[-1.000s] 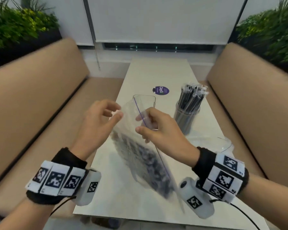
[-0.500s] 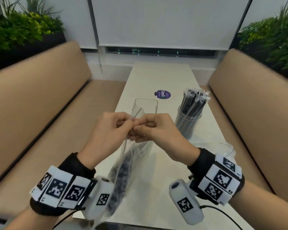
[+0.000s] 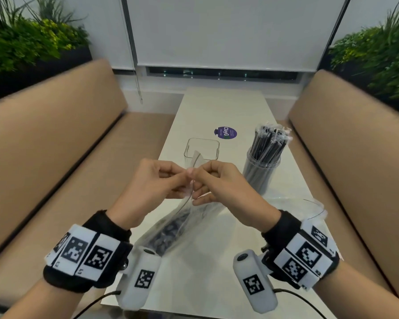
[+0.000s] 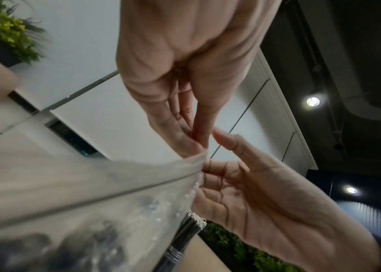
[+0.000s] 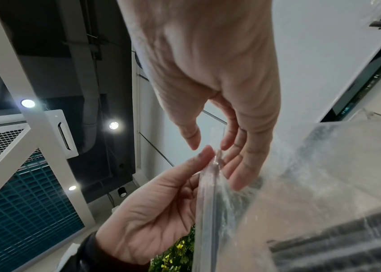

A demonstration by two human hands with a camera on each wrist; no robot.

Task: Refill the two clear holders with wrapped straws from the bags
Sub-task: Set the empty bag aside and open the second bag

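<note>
A clear zip bag [image 3: 171,229] of black wrapped straws hangs from both hands over the near half of the table. My left hand [image 3: 168,178] pinches the bag's top edge between thumb and fingers [image 4: 196,143]. My right hand [image 3: 207,180] holds the same edge from the other side, thumb and fingers [image 5: 231,147] on either side of the clear flap. Beyond the hands stands an empty square clear holder [image 3: 202,148]. A round clear holder [image 3: 262,171] packed with black wrapped straws stands to its right.
An empty clear bag [image 3: 309,206] lies on the table's right edge. A purple sticker [image 3: 225,133] marks the white table [image 3: 221,104] further back. Tan bench seats [image 3: 55,146] run along both sides, with plants behind them.
The hands have come together at the bag's top edge. The bag, held slanted and spread a second ago, now hangs down narrow between them.
</note>
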